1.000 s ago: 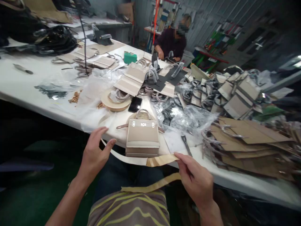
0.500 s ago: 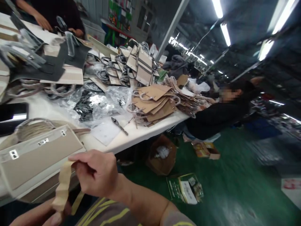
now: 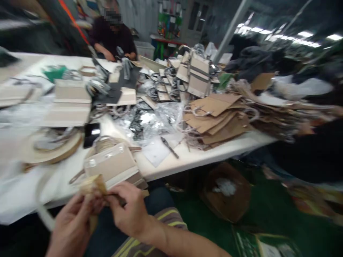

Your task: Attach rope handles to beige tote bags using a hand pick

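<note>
Both my hands meet low in the view, below the table's front edge. My left hand (image 3: 72,228) and my right hand (image 3: 128,212) are closed together on a crumpled tan paper strip (image 3: 92,185), whose pale tail (image 3: 43,208) loops down to the left. Just beyond them a small beige handbag (image 3: 109,166) with a rope handle and metal fittings lies on the white table (image 3: 187,160). The picture is smeared by motion.
A black phone (image 3: 91,134) and a tape roll (image 3: 50,148) lie left of the bag. A small metal tool (image 3: 169,147), plastic bags, stacks of brown card pieces (image 3: 217,119) and beige panels cover the table. One person sits at the far end (image 3: 112,35), another at right. A brown bin (image 3: 227,194) stands on the green floor.
The view swung right, then partly back left. My two hands, apart and stretching the strip a second ago, have come together and bunched it up in front of the bag.
</note>
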`<act>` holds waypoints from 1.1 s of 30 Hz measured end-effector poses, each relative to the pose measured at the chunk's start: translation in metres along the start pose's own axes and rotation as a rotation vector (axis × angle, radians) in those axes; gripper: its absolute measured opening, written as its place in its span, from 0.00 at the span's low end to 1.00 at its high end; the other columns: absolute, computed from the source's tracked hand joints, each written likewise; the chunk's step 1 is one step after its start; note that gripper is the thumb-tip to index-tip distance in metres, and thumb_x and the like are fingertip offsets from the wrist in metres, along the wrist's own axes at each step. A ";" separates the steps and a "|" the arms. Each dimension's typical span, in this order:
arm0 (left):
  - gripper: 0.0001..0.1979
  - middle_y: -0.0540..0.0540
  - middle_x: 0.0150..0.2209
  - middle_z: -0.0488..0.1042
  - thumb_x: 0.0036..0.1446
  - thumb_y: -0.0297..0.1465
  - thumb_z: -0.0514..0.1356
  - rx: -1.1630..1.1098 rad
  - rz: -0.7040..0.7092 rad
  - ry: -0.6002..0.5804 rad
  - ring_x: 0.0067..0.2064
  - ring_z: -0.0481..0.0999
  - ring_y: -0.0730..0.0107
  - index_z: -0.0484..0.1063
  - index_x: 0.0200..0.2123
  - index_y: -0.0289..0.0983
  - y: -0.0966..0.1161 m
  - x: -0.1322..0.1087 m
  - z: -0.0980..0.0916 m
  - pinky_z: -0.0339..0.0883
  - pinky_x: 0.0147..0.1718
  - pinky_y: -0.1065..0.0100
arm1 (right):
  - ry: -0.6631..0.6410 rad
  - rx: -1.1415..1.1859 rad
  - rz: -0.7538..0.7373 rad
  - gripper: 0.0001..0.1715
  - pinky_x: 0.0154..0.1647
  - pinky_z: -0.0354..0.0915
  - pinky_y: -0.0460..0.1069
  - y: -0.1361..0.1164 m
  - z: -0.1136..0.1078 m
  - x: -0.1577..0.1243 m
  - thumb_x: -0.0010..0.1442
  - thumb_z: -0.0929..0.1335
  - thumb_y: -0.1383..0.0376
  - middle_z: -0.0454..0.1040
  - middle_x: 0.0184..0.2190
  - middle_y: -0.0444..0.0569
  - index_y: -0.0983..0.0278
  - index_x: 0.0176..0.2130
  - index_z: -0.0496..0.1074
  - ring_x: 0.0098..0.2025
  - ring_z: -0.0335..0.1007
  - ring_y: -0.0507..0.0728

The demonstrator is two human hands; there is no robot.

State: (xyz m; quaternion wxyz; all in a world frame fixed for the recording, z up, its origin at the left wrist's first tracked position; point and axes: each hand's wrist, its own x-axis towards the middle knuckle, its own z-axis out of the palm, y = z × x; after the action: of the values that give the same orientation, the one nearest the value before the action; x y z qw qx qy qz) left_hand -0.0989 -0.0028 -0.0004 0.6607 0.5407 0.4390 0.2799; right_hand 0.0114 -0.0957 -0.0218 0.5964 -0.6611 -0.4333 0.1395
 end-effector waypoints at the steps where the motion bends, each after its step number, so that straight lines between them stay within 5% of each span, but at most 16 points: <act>1: 0.32 0.47 0.33 0.79 0.47 0.59 0.82 -0.056 0.022 0.032 0.31 0.75 0.66 0.81 0.39 0.39 0.006 -0.002 -0.005 0.75 0.28 0.68 | 0.029 0.072 0.041 0.06 0.48 0.78 0.49 0.000 0.000 -0.001 0.74 0.73 0.66 0.86 0.40 0.51 0.64 0.43 0.84 0.43 0.84 0.58; 6: 0.27 0.45 0.35 0.80 0.56 0.57 0.79 -0.193 0.050 -0.021 0.40 0.80 0.62 0.84 0.41 0.40 0.011 0.002 -0.006 0.79 0.43 0.66 | 0.018 0.280 0.142 0.12 0.47 0.75 0.48 0.010 -0.004 0.003 0.78 0.72 0.60 0.84 0.41 0.51 0.62 0.44 0.85 0.43 0.82 0.57; 9: 0.24 0.40 0.55 0.84 0.62 0.54 0.76 -0.152 0.111 -0.061 0.59 0.82 0.49 0.87 0.52 0.44 0.017 -0.002 -0.012 0.78 0.60 0.59 | -0.007 0.290 0.164 0.13 0.48 0.75 0.48 0.010 -0.001 -0.001 0.79 0.72 0.58 0.84 0.42 0.51 0.61 0.45 0.85 0.45 0.82 0.58; 12: 0.26 0.37 0.72 0.75 0.65 0.51 0.74 -0.078 0.159 -0.131 0.71 0.74 0.39 0.85 0.60 0.43 0.026 -0.007 -0.020 0.73 0.68 0.53 | -0.075 0.303 0.153 0.13 0.49 0.76 0.48 0.008 0.009 -0.007 0.79 0.71 0.58 0.84 0.44 0.51 0.60 0.46 0.86 0.46 0.82 0.58; 14: 0.23 0.34 0.65 0.81 0.67 0.51 0.73 -0.048 0.144 -0.187 0.64 0.79 0.41 0.87 0.54 0.40 0.030 -0.008 -0.023 0.77 0.62 0.54 | -0.128 0.297 0.124 0.12 0.52 0.77 0.50 0.008 0.013 -0.007 0.79 0.71 0.59 0.84 0.47 0.53 0.60 0.48 0.87 0.49 0.83 0.59; 16: 0.22 0.35 0.48 0.86 0.69 0.53 0.71 -0.023 0.126 -0.233 0.49 0.84 0.50 0.86 0.43 0.38 0.030 -0.008 -0.024 0.80 0.50 0.59 | -0.212 0.234 0.089 0.13 0.55 0.77 0.52 0.009 0.008 -0.005 0.79 0.71 0.60 0.84 0.50 0.54 0.59 0.50 0.87 0.53 0.83 0.61; 20: 0.28 0.49 0.26 0.73 0.68 0.57 0.69 0.069 0.099 -0.192 0.26 0.72 0.69 0.76 0.35 0.37 0.020 -0.005 -0.027 0.68 0.27 0.70 | -0.464 0.042 0.034 0.11 0.48 0.77 0.51 0.007 -0.026 0.009 0.77 0.72 0.61 0.85 0.41 0.50 0.57 0.46 0.88 0.44 0.83 0.59; 22: 0.29 0.55 0.22 0.64 0.68 0.60 0.67 0.108 0.016 -0.180 0.20 0.63 0.73 0.73 0.37 0.38 0.014 -0.004 -0.028 0.59 0.20 0.72 | -0.383 -0.006 0.028 0.10 0.47 0.77 0.51 0.003 -0.046 0.020 0.77 0.72 0.61 0.85 0.41 0.50 0.57 0.47 0.88 0.43 0.83 0.59; 25: 0.28 0.55 0.24 0.65 0.69 0.59 0.66 0.123 0.001 -0.229 0.22 0.62 0.73 0.73 0.39 0.38 0.008 -0.002 -0.024 0.56 0.20 0.73 | -0.211 -0.016 0.021 0.13 0.49 0.79 0.51 -0.005 -0.063 0.037 0.78 0.72 0.61 0.84 0.52 0.54 0.56 0.56 0.85 0.48 0.83 0.60; 30: 0.24 0.51 0.29 0.70 0.69 0.53 0.69 0.081 0.112 -0.280 0.30 0.67 0.70 0.74 0.36 0.38 0.012 -0.005 -0.015 0.62 0.27 0.72 | -0.506 0.011 -0.112 0.28 0.67 0.77 0.54 -0.013 -0.057 0.050 0.77 0.67 0.69 0.78 0.66 0.53 0.51 0.69 0.79 0.65 0.79 0.61; 33: 0.23 0.50 0.30 0.70 0.69 0.52 0.69 0.110 0.140 -0.261 0.32 0.69 0.68 0.75 0.36 0.37 0.017 -0.007 -0.019 0.65 0.30 0.71 | -0.450 0.057 -0.124 0.23 0.63 0.79 0.53 -0.008 -0.045 0.047 0.75 0.70 0.69 0.80 0.62 0.54 0.53 0.65 0.82 0.61 0.82 0.60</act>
State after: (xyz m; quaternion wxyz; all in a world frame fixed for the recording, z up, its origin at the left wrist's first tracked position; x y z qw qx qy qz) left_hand -0.1168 0.0045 0.0176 0.6606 0.6370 0.3254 0.2281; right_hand 0.0671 -0.0918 0.0128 0.5105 -0.5685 -0.5912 0.2585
